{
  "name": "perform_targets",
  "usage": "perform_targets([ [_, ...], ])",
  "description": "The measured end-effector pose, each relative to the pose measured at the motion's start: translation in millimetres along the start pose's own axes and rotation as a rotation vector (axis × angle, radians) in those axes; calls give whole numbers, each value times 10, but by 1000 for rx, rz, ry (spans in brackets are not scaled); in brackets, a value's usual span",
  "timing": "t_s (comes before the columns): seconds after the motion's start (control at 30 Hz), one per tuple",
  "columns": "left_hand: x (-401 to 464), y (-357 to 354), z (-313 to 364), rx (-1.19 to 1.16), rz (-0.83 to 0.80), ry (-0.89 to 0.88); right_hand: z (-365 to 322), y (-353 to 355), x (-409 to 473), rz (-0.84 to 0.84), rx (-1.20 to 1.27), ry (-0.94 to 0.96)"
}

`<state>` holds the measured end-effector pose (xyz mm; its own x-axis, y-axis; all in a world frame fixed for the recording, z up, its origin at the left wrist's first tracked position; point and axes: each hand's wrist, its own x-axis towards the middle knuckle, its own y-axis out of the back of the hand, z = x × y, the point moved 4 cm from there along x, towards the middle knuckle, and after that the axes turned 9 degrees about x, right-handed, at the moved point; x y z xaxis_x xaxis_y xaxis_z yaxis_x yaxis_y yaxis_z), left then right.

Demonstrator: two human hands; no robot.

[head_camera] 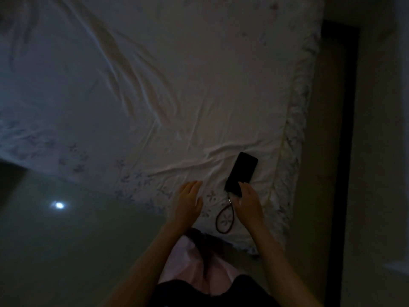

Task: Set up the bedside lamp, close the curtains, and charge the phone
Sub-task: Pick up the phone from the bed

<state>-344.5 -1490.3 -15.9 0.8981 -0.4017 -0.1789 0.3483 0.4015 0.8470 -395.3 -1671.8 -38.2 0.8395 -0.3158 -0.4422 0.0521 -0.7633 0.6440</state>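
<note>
Right hand [247,203] fingers straight, loosely spread, tips touching near end of phone [241,173], gripping nothing. Left hand [188,201] flat and open, hovering just left, touching nothing I can tell. Phone lies face up on sheet [188,96] near bed's right edge; dark cable [224,218] loops from its near end toward bed edge, looks plugged in. To do it well: steady phone, seat plug fully, leave cable slack. Very dim room
</note>
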Motion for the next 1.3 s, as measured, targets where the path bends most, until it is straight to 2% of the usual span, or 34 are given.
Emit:
perform_targets([
  [0.17,704,-358,-127,117,-74,-190,196,-264,582,136,44,-220],
  [0.3,1087,-739,-294,187,-133,-264,384,-551,929,197,55,-432],
  [0.47,1215,-1200,-663,330,-275,-214,500,-780,1138,376,38,-540],
  [0.7,1192,-1318,-702,407,-336,-172,492,-828,1247,459,33,-655],
  [0.87,1243,-1243,-669,373,-338,-165,503,-706,1263,457,19,-626],
  [0.97,1236,-1196,-639,367,-339,-162,538,-622,1196,385,8,-579],
  [1.1,1192,-1105,-543,365,-363,-152,567,-589,996,374,104,-547],
  [1.3,1033,-692,-313,259,-246,-148,377,-470,669,355,196,-488],
])
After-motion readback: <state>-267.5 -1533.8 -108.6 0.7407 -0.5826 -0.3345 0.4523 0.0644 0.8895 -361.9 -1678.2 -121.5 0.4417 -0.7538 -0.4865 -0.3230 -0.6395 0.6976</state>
